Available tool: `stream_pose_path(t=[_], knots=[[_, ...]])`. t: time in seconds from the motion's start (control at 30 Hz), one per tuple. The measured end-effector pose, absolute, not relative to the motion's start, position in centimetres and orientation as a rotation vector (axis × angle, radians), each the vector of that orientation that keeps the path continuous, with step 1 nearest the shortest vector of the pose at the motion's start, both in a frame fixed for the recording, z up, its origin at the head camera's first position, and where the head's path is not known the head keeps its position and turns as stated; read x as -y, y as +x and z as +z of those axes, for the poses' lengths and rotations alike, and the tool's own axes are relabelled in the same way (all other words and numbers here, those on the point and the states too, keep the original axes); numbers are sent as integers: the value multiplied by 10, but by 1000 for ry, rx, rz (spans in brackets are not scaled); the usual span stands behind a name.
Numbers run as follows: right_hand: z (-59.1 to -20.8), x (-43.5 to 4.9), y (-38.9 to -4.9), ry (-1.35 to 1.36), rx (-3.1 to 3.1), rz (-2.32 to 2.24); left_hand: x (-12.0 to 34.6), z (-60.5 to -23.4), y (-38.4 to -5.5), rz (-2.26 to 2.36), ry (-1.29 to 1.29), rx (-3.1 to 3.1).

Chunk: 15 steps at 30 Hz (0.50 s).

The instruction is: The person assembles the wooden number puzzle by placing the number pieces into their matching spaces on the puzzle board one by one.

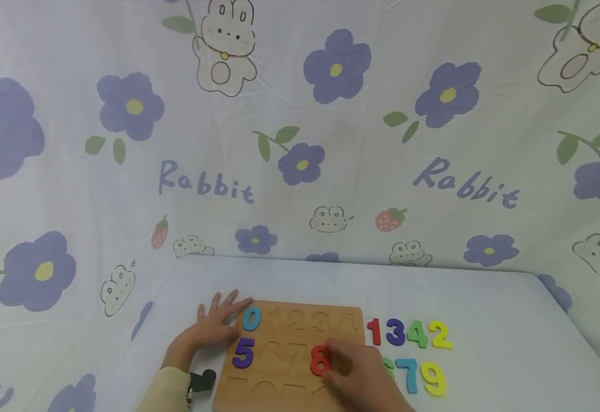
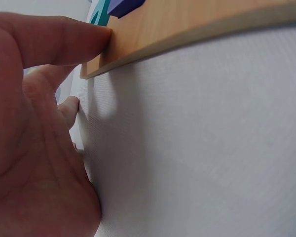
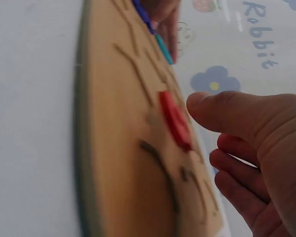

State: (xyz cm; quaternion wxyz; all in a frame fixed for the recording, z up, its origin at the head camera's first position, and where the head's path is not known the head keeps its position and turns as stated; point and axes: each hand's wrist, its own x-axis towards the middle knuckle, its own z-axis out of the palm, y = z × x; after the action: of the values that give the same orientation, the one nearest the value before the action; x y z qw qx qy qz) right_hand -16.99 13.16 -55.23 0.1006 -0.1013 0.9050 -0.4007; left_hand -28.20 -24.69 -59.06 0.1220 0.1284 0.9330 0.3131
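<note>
A wooden number board [image 1: 274, 375] with digit-shaped recesses lies on the table. A blue 0 [image 1: 251, 318] and a purple 5 [image 1: 243, 353] sit at its left side. The red 8 [image 1: 320, 360] lies in the middle row, right of the 7 recess; whether it is fully seated I cannot tell. Around its right side is my right hand [image 1: 362, 372], fingers and thumb spread; in the right wrist view they stand slightly apart from the red 8 [image 3: 175, 122]. My left hand [image 1: 214, 323] rests at the board's upper left edge, fingers extended, thumb touching the wood [image 2: 197, 22].
Right of the board lie a red 1 [image 1: 374, 331], purple 3 [image 1: 395, 332], green 4 [image 1: 417, 334], yellow 2 [image 1: 440, 335], blue 7 [image 1: 408, 375] and yellow 9 [image 1: 434, 379]. A green digit [image 1: 389, 366] is partly hidden by my right hand. A patterned curtain [image 1: 372, 149] hangs behind the table.
</note>
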Motion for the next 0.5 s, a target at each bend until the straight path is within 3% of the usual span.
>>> stream_pose_path(t=[0.33,0.5], knots=[[-524,-179,-158,-434,-2901,-1145,248,-584,-278,1000,414,-2693],[-518,-212,-154,-298,-2882,-1108,245,-579,-275,994,410,-2699]])
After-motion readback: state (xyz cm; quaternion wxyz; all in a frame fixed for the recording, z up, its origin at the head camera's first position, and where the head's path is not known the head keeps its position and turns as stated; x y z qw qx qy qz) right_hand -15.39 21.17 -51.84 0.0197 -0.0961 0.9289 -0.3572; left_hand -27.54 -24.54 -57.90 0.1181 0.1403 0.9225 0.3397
